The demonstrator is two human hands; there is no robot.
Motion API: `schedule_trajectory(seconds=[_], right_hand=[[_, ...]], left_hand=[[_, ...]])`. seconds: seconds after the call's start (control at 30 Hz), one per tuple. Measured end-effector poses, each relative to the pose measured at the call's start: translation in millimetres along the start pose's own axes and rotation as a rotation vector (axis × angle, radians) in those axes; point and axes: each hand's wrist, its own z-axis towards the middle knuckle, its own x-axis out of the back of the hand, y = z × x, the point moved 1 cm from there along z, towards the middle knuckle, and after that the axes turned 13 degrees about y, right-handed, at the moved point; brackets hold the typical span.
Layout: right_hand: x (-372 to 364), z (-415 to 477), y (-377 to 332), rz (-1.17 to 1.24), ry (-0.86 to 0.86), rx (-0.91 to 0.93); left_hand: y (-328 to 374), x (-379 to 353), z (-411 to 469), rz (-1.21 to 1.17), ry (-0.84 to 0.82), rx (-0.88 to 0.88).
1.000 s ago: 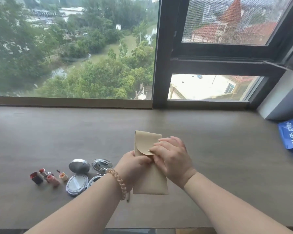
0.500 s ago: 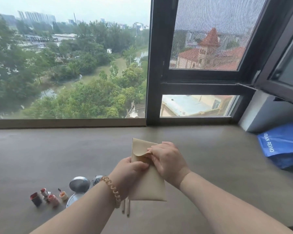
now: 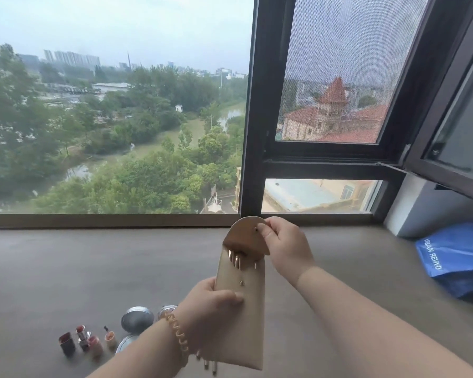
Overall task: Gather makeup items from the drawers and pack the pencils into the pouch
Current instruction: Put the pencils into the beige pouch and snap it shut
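Beige pouch (image 3: 241, 317) upright over grey-brown windowsill counter (image 3: 66, 268), left hand (image 3: 210, 301) gripping its body, right hand (image 3: 284, 246) pinching flap (image 3: 243, 236) open, pencils (image 3: 236, 259) inside, blue bag (image 3: 459, 257) far right

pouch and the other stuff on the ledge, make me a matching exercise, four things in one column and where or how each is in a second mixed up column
Things:
1. pouch
2. blue bag
3. lipsticks
4. left hand

Places or states:
A. at the far right of the ledge
B. flap lifted, metal tips showing inside
C. standing at the near left of the ledge
D. gripping the pouch's body

Pairs: 1-B, 2-A, 3-C, 4-D

The right hand is the one lifting the flap.
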Motion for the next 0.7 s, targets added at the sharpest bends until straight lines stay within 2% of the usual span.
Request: schedule_trajectory(seconds=[0.17, 0.23, 0.3, 0.37, 0.43, 0.47, 0.5, 0.57, 0.63, 0.7], right_hand=[[0.6, 10.9, 5.9, 0.071, 0.013, -0.433], [2.1, 10.2, 12.3, 0.043, 0.006, -0.515], [3.1, 7.2, 15.2, -0.156, 0.006, -0.412], [5.0, 0.5, 10.5, -0.444, 0.085, -0.039], [5.6, -6.5, 0.6, -0.423, 0.080, 0.363], [4.4, -8.9, -2.5, -0.332, -0.018, 0.457], [2.4, -11.0, -5.0, -0.241, -0.143, 0.470], [-2.5, -13.4, -9.4, -0.122, -0.355, 0.314], [-5.2, -12.4, -14.7, -0.018, -0.432, 0.134], [-8.5, -13.0, -17.2, 0.064, -0.495, 0.046]], left_hand=[[-4.1, 10.9, -6.3, 0.042, -0.151, 0.005], [-5.4, 14.6, -6.8, 0.077, -0.182, -0.001], [-3.7, 16.9, -8.4, 0.097, -0.188, -0.005], [-1.5, 18.3, -9.1, 0.102, -0.178, -0.015], [0.1, 20.3, -6.9, 0.099, -0.137, -0.025], [0.6, 22.0, -5.1, 0.096, -0.112, -0.029], [1.4, 23.2, -3.5, 0.094, -0.094, -0.032], [2.8, 25.1, -1.7, 0.101, -0.082, -0.034], [2.7, 25.9, -0.2, 0.104, -0.082, -0.031], [1.6, 26.2, 0.0, 0.110, -0.080, -0.027]])
